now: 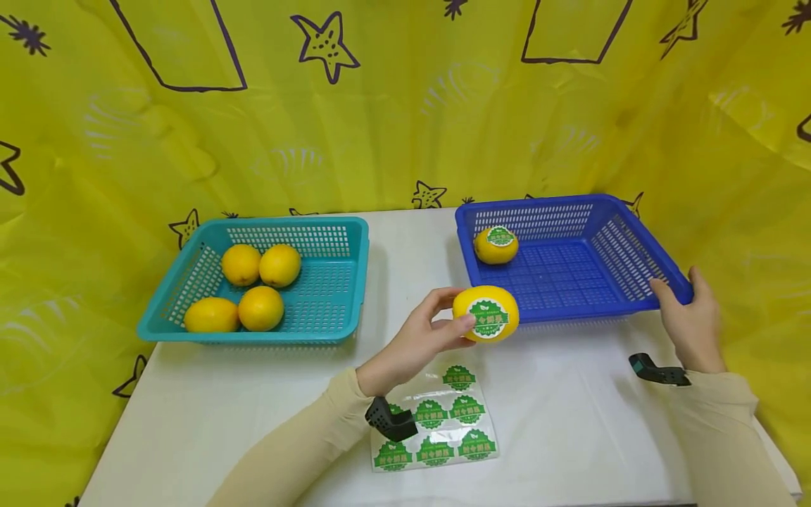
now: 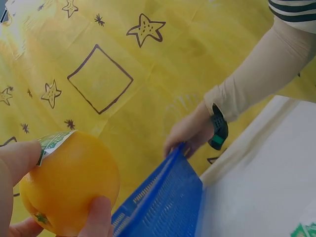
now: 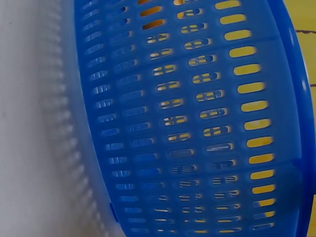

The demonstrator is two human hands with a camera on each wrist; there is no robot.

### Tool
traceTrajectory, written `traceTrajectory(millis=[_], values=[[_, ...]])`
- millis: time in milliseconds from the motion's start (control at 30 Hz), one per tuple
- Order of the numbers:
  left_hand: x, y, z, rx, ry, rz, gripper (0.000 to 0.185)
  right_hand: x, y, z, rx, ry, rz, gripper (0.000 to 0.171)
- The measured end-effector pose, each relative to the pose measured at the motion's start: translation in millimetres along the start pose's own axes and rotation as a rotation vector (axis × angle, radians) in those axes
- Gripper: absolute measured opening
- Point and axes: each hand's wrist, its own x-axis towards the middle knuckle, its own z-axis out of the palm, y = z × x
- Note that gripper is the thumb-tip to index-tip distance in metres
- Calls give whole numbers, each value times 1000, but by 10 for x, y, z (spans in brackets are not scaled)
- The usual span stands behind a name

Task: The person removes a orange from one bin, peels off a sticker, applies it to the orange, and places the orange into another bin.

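Observation:
In the head view, my left hand holds an orange up over the table, in front of the blue basket. A round green-and-white sticker is on its side, with my thumb at the sticker's edge. The left wrist view shows the orange between fingers and thumb, part of the sticker standing off the peel. My right hand grips the near right corner of the blue basket. Inside that basket, at the left, lies another orange bearing a sticker. Only the basket's slotted wall fills the right wrist view.
A teal basket with several oranges stands on the left of the white table. Below my left hand lies a sheet of green stickers, partly covered by my wrist. A yellow patterned curtain hangs behind the table.

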Motion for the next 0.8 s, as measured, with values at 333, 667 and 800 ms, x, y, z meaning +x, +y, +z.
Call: traceTrajectory(millis=[333,667,800], values=[[800,167,247,-122,40,-80,55,23,112,-33,95,-38,0,75],[1771,28,672,-60,153,-144,50,-81,330,-146,8,-187,-25,78],[2049,-97,816,-44,184,-183,45,-105,378,-143,30,-190,-42,77]])
